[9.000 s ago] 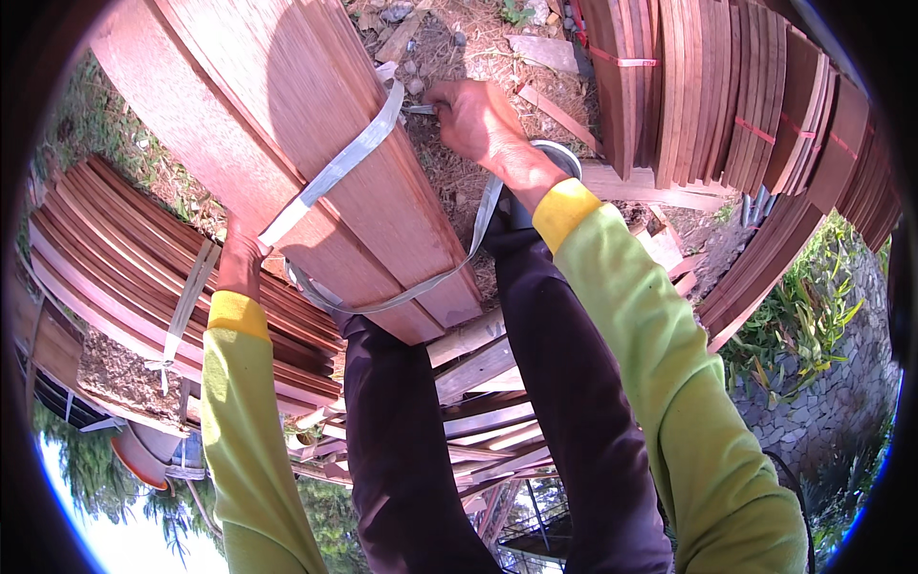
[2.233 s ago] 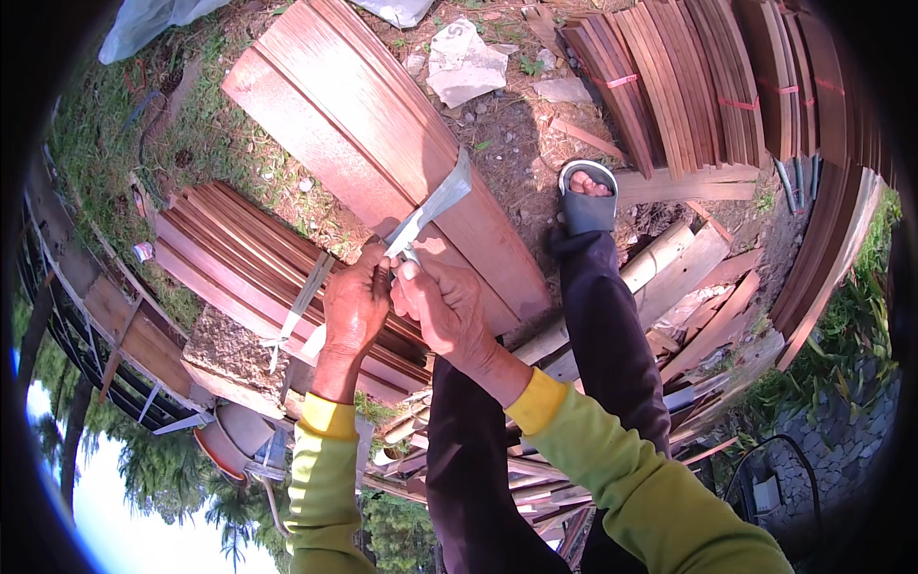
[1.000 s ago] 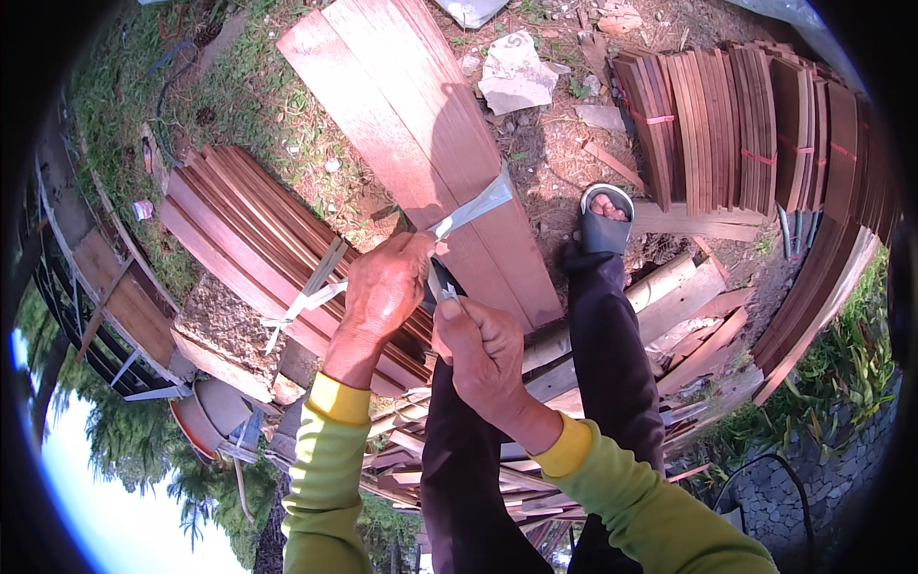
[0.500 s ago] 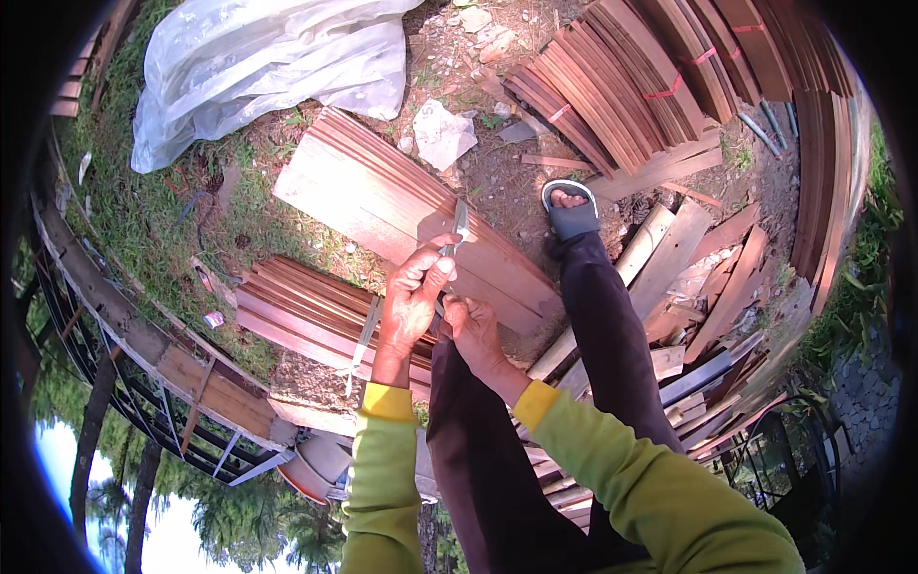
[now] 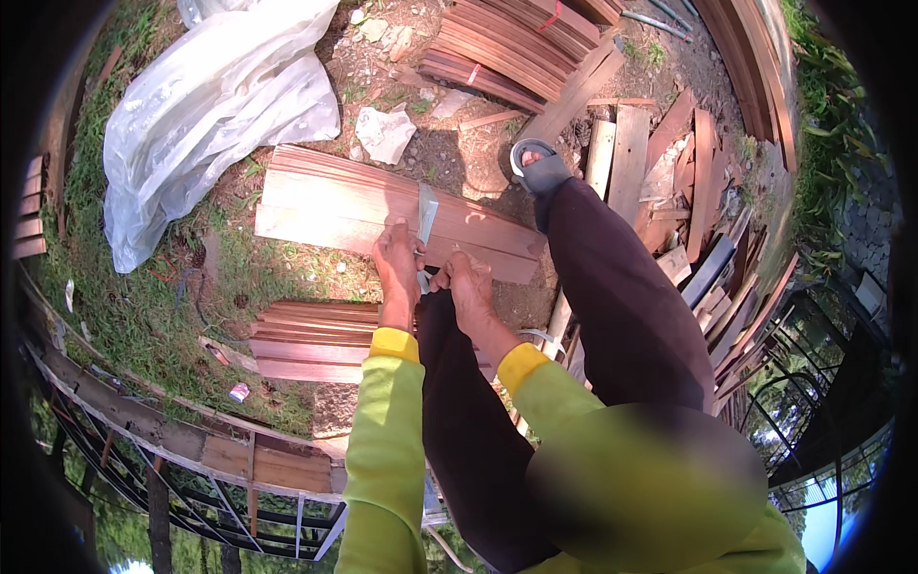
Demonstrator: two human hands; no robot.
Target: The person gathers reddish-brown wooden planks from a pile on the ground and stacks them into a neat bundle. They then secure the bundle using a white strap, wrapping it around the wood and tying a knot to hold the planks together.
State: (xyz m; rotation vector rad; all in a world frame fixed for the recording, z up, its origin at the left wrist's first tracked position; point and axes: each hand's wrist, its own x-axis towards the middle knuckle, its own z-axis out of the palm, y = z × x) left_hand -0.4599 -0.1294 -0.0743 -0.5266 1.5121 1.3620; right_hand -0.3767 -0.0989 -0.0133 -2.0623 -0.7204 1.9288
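Note:
A pale grey strip, like plastic strapping point(image 5: 427, 212), runs across a bundle of flat reddish-brown boards point(image 5: 320, 206) lying on the ground before me. At the bundle's near edge, my left hand point(image 5: 396, 260) is closed with its fingertips on the strip. Just to its right, my right hand point(image 5: 466, 287) pinches the strip's near part close to my knee. The two hands are close together, and the fingers partly hide the strip between them. A second stack of boards point(image 5: 311, 344) lies nearer, partly behind my left wrist and leg.
A crumpled translucent plastic sheet point(image 5: 215, 124) covers ground at the far left. Tied board stacks point(image 5: 512, 48) stand at the back. A pale stone point(image 5: 384, 134) sits beyond the bundle. Loose scrap wood point(image 5: 660, 182) is heaped right of my sandalled foot point(image 5: 538, 163).
The view has turned, so the bundle appears more level. My hands have come down closer to the bundle's near edge, still on the strip, and more of the strip shows across the boards.

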